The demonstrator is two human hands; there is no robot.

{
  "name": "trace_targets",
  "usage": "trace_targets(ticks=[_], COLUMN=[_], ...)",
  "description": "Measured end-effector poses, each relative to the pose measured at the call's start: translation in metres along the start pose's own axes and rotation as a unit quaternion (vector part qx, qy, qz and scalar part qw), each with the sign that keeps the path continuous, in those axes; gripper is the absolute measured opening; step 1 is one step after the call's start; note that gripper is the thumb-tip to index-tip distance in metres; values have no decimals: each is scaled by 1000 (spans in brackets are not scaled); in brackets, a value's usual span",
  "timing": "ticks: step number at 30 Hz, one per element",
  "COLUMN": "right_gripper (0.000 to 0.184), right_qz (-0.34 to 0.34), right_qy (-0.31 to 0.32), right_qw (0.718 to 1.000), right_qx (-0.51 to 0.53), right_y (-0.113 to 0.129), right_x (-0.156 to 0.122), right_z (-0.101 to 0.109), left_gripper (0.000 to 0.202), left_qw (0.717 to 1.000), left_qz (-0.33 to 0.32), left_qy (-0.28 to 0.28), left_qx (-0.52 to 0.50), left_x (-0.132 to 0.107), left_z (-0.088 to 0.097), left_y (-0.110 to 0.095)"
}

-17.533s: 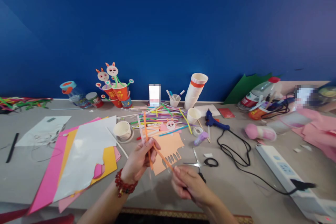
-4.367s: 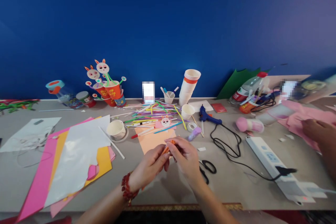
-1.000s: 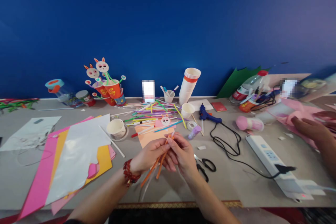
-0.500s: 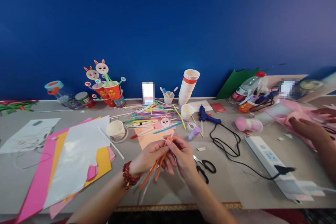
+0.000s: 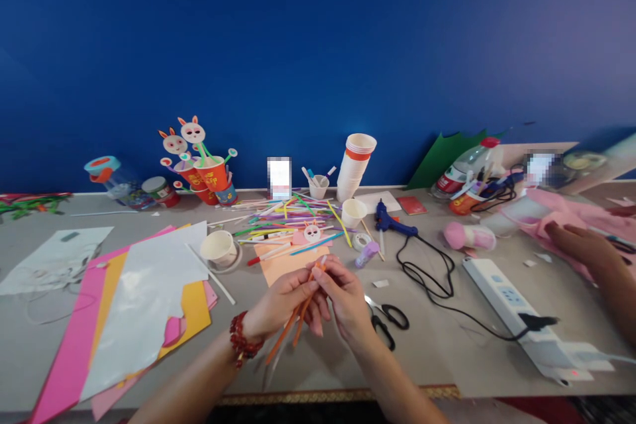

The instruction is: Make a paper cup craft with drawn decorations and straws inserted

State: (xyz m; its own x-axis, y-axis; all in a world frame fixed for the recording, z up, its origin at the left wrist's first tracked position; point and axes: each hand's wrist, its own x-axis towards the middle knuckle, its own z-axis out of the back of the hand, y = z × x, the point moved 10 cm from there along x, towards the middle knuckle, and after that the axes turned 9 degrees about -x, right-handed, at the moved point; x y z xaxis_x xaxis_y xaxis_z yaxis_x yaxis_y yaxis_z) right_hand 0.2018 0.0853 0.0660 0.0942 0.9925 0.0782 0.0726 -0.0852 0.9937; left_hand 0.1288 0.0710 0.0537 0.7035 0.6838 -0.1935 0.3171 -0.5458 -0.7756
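Note:
Close together above the front of the table, both my hands pinch a small bundle of orange pipe cleaners point(image 5: 283, 339). My left hand point(image 5: 289, 293), with a red bead bracelet point(image 5: 241, 338) at the wrist, is closed on the bundle from the left. From the right, the fingers of my right hand point(image 5: 344, 295) close on its upper end, where a whitish tip shows. A pale strand hangs down beside the orange ends. Scissors point(image 5: 386, 319) with black handles lie just right of my right hand. A peach paper sheet point(image 5: 273, 265) lies beyond my hands.
Loose pipe cleaners point(image 5: 278, 218) are heaped behind the paper. Farther right are a blue glue gun point(image 5: 390, 220), its cable and a power strip point(image 5: 501, 298). A paper cup point(image 5: 218, 248) and coloured sheets point(image 5: 144, 298) occupy the left. Another person's hand point(image 5: 579, 242) touches pink material.
My hands stay almost in place, still pinching the orange pipe cleaners, with only slight finger movement. The other person's hand has shifted slightly over the pink material.

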Motion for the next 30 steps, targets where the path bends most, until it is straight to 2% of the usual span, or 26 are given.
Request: trace_targets(ticks=[7, 12, 17, 30], right_gripper=[17, 23, 20, 26], right_qz=[-26, -5, -8, -37], right_qy=[3, -13, -14, 11], right_qw=[999, 1000, 1000, 999], right_qx=[45, 19, 4, 25], right_y=[-9, 3, 8, 1], right_x=[-4, 3, 7, 6], right_z=[-3, 9, 13, 7], left_gripper=[34, 32, 31, 30], left_qw=[1000, 999, 999, 1000], left_qz=[-9, 3, 16, 22], left_qy=[-3, 12, 15, 22], left_qx=[26, 36, 23, 3], left_x=[-2, -3, -3, -5], left_z=[-1, -1, 1, 3], left_y=[-2, 2, 5, 8])
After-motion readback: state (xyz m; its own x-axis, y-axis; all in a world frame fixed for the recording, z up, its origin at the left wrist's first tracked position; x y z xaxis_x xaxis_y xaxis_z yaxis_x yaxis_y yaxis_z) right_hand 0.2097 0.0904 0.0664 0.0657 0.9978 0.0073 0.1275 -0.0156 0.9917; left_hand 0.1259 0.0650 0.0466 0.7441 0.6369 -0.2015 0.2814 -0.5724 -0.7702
